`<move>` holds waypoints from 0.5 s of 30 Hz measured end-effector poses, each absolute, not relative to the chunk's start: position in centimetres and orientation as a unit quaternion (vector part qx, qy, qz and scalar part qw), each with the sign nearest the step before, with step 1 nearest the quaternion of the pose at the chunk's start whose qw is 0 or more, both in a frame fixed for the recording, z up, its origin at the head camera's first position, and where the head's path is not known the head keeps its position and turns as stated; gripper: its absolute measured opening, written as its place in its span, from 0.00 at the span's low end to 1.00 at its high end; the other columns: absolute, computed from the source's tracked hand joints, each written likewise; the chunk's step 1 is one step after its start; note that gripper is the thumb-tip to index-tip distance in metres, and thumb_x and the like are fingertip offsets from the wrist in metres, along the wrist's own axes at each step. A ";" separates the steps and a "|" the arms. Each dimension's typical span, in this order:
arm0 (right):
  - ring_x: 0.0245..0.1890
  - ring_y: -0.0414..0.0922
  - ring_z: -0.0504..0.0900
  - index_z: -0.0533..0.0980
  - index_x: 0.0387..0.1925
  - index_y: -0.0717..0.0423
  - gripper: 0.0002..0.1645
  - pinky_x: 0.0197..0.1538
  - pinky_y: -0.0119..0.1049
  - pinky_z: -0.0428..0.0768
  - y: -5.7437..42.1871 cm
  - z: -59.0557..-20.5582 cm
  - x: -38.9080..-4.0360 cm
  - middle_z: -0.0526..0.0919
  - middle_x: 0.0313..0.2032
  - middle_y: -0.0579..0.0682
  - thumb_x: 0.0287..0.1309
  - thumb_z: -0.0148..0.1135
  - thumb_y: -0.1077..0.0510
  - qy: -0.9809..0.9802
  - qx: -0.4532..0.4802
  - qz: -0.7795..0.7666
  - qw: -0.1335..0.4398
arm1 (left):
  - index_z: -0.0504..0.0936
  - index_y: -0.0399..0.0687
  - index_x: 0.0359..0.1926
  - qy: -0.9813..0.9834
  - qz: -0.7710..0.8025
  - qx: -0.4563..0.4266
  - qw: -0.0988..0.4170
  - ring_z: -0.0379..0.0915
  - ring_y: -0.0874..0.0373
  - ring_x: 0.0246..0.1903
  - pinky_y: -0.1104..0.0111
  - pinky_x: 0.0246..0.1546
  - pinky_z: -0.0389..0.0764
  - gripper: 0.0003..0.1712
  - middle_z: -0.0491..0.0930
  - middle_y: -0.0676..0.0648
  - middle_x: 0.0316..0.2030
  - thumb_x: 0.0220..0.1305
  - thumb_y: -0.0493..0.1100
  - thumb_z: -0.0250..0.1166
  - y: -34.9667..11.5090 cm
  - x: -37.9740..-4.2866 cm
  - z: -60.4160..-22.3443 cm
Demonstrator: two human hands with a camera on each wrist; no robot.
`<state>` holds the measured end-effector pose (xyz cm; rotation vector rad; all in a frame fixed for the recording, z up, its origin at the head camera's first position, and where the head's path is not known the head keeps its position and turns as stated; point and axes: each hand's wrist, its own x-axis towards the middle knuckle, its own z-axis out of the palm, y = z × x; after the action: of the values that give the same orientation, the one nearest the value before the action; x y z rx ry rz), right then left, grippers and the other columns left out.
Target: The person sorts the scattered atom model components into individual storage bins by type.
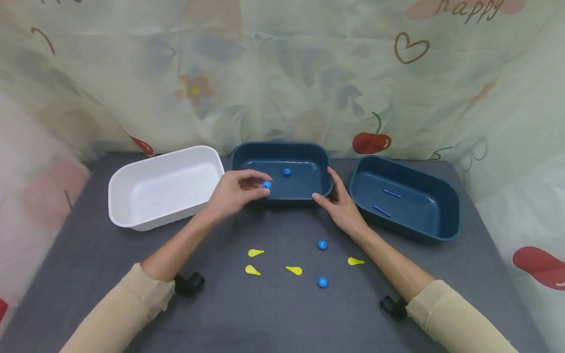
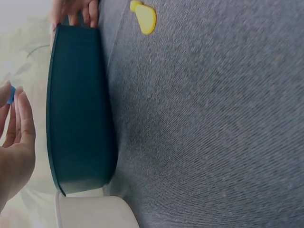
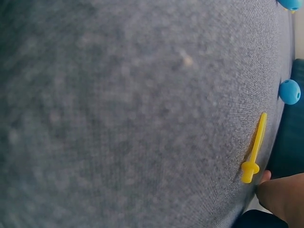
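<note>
Over the near left part of the middle dark blue bin (image 1: 282,201), my left hand (image 1: 236,191) pinches a blue bead (image 1: 267,185) between thumb and fingertips. Another blue bead (image 1: 287,172) lies on that bin's floor. My right hand (image 1: 342,206) grips the right end of the same bin, thumb at the near rim and fingers at the right side. In the left wrist view the pinched bead (image 2: 11,95) shows between the left fingertips, with the bin's near wall (image 2: 78,109) beside them. The right wrist view catches only part of the right hand (image 3: 285,197).
A white bin (image 1: 165,189) stands left. At right, another dark blue bin (image 1: 406,201) holds two small purple-blue rods (image 1: 392,193). On the grey cloth lie two blue beads (image 1: 322,282) and several yellow paddle-shaped pieces (image 1: 294,270). A printed curtain (image 1: 282,73) hangs behind.
</note>
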<state>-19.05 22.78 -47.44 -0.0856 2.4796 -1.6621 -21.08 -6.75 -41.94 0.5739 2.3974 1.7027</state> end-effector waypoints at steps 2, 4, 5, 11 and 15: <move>0.71 0.55 0.61 0.43 0.77 0.24 0.48 0.69 0.56 0.63 22.8 -47.5 -19.0 0.49 0.77 0.50 0.65 0.61 0.38 0.829 -0.028 -0.553 0.078 | 0.85 0.40 0.52 0.804 0.561 0.186 0.070 0.81 0.51 0.38 0.72 0.40 0.81 0.18 0.85 0.43 0.43 0.60 0.39 0.72 -6.7 -21.4 -41.9; 0.71 0.55 0.61 0.43 0.77 0.24 0.49 0.69 0.55 0.64 22.8 -47.5 -19.0 0.49 0.77 0.50 0.65 0.61 0.38 0.830 -0.026 -0.551 0.079 | 0.85 0.42 0.52 0.810 0.554 0.182 0.066 0.81 0.53 0.38 0.71 0.39 0.81 0.18 0.86 0.44 0.42 0.61 0.40 0.72 -6.7 -21.8 -41.9; 0.71 0.55 0.61 0.43 0.77 0.24 0.49 0.69 0.55 0.64 22.7 -47.5 -19.0 0.49 0.77 0.50 0.65 0.61 0.38 0.831 -0.025 -0.550 0.079 | 0.85 0.42 0.51 0.812 0.551 0.182 0.064 0.82 0.54 0.37 0.71 0.39 0.81 0.17 0.86 0.45 0.41 0.61 0.40 0.72 -6.7 -22.0 -41.9; 0.71 0.59 0.62 0.42 0.79 0.34 0.48 0.68 0.55 0.64 22.0 -45.2 -18.2 0.49 0.77 0.57 0.69 0.60 0.45 0.828 -0.026 -0.553 0.087 | 0.86 0.43 0.49 0.819 0.541 0.184 0.045 0.83 0.58 0.37 0.67 0.41 0.83 0.16 0.86 0.48 0.39 0.60 0.42 0.73 -6.6 -23.2 -42.0; 0.70 0.62 0.62 0.42 0.79 0.44 0.47 0.68 0.55 0.64 21.3 -43.5 -17.6 0.49 0.76 0.61 0.71 0.58 0.51 0.830 -0.023 -0.550 0.090 | 0.86 0.46 0.47 0.821 0.542 0.176 0.038 0.83 0.58 0.37 0.66 0.41 0.83 0.14 0.86 0.48 0.39 0.60 0.41 0.73 -6.4 -24.0 -41.9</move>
<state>-17.59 21.34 -43.45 -0.0685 2.4678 -1.6347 -24.04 -6.39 -41.85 0.5403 2.5184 1.6635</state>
